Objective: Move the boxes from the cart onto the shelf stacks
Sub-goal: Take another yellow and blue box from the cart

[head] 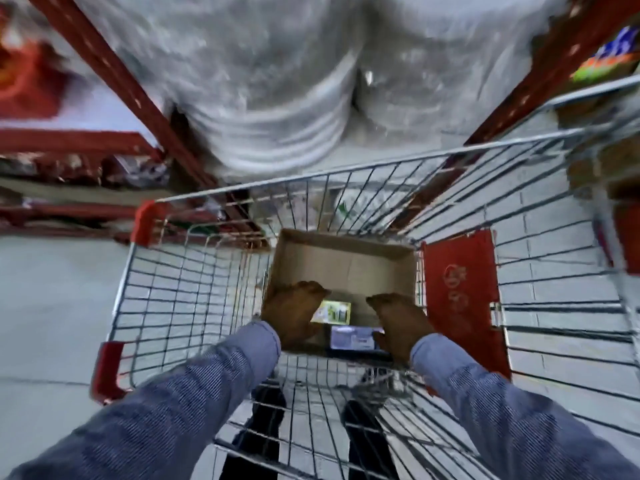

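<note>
Pale grey floor (52, 306); red shelving uprights (114, 81) frame blurred, seemingly plastic-wrapped white bundles (277, 98).

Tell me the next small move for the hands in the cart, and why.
Probably close both hands on the small boxes and lift. The left hand and right hand reach into the open cardboard carton in the cart, beside a green box and a blue box; blur hides whether either is gripped yet.

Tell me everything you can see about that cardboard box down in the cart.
The cardboard box is brown, open-topped and mostly empty, resting in the wire shopping cart. Two small packages lie at its near end: a green one and a dark one. The left hand and right hand reach into it.
</note>
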A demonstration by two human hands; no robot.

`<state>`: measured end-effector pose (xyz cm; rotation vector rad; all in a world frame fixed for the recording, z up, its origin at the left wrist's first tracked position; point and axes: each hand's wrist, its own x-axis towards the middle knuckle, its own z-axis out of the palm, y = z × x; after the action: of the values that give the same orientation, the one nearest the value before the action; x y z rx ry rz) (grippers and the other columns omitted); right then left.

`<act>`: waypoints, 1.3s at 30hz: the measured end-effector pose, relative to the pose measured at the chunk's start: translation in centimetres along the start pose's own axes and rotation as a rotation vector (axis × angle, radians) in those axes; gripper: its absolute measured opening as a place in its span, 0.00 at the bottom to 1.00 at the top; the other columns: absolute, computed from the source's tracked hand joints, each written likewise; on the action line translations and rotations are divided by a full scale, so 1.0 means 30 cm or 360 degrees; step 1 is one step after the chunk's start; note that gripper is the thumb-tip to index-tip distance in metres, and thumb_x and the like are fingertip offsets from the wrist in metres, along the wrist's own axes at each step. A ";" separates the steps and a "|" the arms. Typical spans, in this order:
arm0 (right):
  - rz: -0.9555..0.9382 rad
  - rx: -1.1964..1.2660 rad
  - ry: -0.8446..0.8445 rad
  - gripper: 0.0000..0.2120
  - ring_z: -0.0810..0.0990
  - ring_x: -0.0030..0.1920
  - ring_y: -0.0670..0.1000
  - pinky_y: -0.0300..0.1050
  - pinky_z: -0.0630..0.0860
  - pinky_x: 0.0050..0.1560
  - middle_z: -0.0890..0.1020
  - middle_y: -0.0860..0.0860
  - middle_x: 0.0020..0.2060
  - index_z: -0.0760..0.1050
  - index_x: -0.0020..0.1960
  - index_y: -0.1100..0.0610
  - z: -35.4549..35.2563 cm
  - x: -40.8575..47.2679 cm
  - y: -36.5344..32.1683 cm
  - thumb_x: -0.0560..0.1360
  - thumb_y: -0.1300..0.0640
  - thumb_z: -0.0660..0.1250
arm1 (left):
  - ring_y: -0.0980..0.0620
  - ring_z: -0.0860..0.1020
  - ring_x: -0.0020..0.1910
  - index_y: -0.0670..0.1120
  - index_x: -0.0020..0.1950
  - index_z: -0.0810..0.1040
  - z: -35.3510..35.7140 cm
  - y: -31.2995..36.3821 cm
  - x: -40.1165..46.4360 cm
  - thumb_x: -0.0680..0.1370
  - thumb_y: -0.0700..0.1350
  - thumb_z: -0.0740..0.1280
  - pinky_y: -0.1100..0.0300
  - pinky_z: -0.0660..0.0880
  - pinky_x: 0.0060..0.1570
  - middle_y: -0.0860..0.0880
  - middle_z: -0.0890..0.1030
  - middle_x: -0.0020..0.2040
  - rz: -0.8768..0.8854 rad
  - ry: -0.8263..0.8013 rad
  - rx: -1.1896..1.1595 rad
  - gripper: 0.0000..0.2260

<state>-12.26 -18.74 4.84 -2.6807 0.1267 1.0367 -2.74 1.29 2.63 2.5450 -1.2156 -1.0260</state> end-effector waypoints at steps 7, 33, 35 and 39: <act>-0.0026 -0.0167 -0.0134 0.13 0.81 0.52 0.62 0.55 0.80 0.51 0.82 0.59 0.51 0.77 0.52 0.57 0.178 0.115 0.004 0.68 0.59 0.69 | 0.39 0.72 0.66 0.41 0.71 0.69 0.126 -0.050 0.113 0.75 0.43 0.71 0.45 0.71 0.64 0.39 0.74 0.68 0.0004 -0.0117 0.0051 0.26; -0.0139 -0.0030 0.0720 0.17 0.81 0.40 0.56 0.43 0.68 0.33 0.82 0.53 0.37 0.70 0.34 0.50 -0.758 -0.308 -0.167 0.55 0.47 0.77 | 0.45 0.84 0.44 0.49 0.53 0.83 -0.944 0.169 -0.506 0.60 0.50 0.79 0.50 0.82 0.45 0.47 0.86 0.47 -0.0090 0.1122 -0.0092 0.22; -0.0164 -0.0109 0.0879 0.15 0.81 0.38 0.55 0.42 0.67 0.31 0.82 0.53 0.35 0.74 0.35 0.52 -0.906 -0.415 -0.209 0.55 0.48 0.76 | 0.45 0.85 0.45 0.49 0.56 0.83 -1.089 0.219 -0.621 0.58 0.53 0.75 0.49 0.82 0.45 0.47 0.87 0.49 -0.0101 0.1250 0.0013 0.27; -0.0215 -0.0252 0.1102 0.22 0.79 0.40 0.53 0.42 0.68 0.33 0.83 0.51 0.39 0.80 0.46 0.52 -1.185 -0.657 -0.305 0.54 0.45 0.77 | 0.47 0.85 0.44 0.48 0.58 0.83 -1.343 0.315 -0.825 0.56 0.53 0.74 0.51 0.83 0.44 0.48 0.87 0.50 -0.0070 0.1516 0.0179 0.30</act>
<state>-2.21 -20.00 45.26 -3.0199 -0.0097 0.0481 5.89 6.78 49.76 2.5764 -0.9160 0.2957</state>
